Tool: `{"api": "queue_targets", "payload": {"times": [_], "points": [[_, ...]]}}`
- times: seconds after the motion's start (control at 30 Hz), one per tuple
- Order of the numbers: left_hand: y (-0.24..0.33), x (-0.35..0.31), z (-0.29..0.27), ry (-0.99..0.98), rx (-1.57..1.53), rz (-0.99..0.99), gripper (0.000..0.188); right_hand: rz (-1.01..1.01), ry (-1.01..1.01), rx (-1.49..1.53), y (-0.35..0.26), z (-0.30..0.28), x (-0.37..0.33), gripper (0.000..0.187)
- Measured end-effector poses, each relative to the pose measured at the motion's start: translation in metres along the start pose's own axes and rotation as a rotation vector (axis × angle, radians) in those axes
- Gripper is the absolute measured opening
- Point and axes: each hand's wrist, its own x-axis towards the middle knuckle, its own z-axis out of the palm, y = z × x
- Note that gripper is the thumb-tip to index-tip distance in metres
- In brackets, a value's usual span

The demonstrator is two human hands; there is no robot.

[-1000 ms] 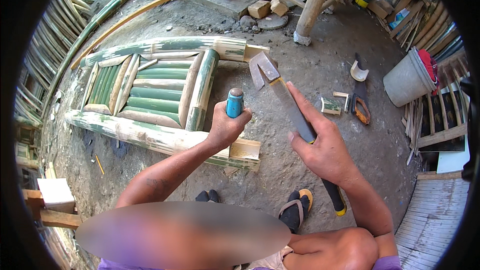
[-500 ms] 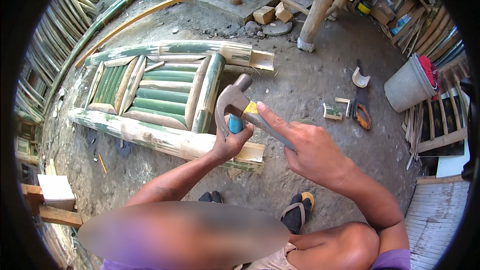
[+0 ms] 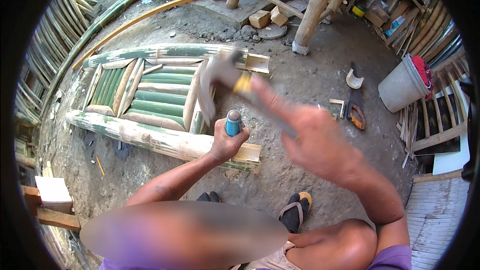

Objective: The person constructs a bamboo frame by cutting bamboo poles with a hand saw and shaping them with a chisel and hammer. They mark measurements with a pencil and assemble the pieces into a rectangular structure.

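My left hand (image 3: 226, 143) is wrapped round the upright handle of a blue-handled chisel (image 3: 233, 123), with its metal cap uppermost; the blade is hidden below the fist. My right hand (image 3: 320, 142) grips a claw hammer (image 3: 224, 74), index finger stretched along the handle. Motion blurs the hammer, and its head hangs above the chisel, apart from its cap. Beneath both lies a bamboo panel (image 3: 135, 132) of two thick poles joined by cross-pieces and green slats. The left fist is over the near pole, close to its cut right end.
A hand saw (image 3: 356, 112) lies on the dirt floor at the right, beside bamboo offcuts (image 3: 354, 80). Farther right stands a grey bucket (image 3: 401, 87) with red cloth in it. A pencil (image 3: 100, 165) lies at the left. Wooden posts (image 3: 315, 17) rise at the back.
The hammer has lifted clear of the chisel and swung slightly left, uncovering the chisel's metal cap. My left hand keeps its hold on the chisel in nearly the same place.
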Motion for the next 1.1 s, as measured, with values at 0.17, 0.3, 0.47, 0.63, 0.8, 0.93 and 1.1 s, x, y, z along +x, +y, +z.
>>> {"api": "queue_targets", "payload": {"times": [0.17,0.3,0.47,0.63,0.8,0.93,1.1], "points": [[-0.002,-0.001,0.000,0.003,-0.007,0.027,0.018,0.016,-0.087,-0.011,0.002,0.019,-0.004,0.087],[-0.002,-0.004,0.002,0.022,0.058,-0.005,0.018,0.035,-0.176,0.031,0.018,0.033,-0.006,0.084],[-0.003,-0.003,0.000,0.009,0.066,0.076,0.018,0.000,0.022,0.083,0.030,0.016,-0.009,0.084],[-0.006,-0.006,0.001,-0.004,0.153,-0.031,0.018,0.030,-0.142,-0.067,0.019,0.031,-0.009,0.085],[-0.005,-0.008,0.003,-0.004,0.052,0.111,0.018,-0.100,0.071,0.105,0.033,0.040,-0.014,0.083],[-0.001,-0.008,0.001,-0.019,0.086,0.095,0.016,0.002,-0.002,0.007,0.028,0.040,-0.012,0.086],[-0.002,-0.011,0.003,-0.006,0.064,0.097,0.020,0.042,-0.214,-0.014,0.017,0.037,-0.009,0.089]]}}
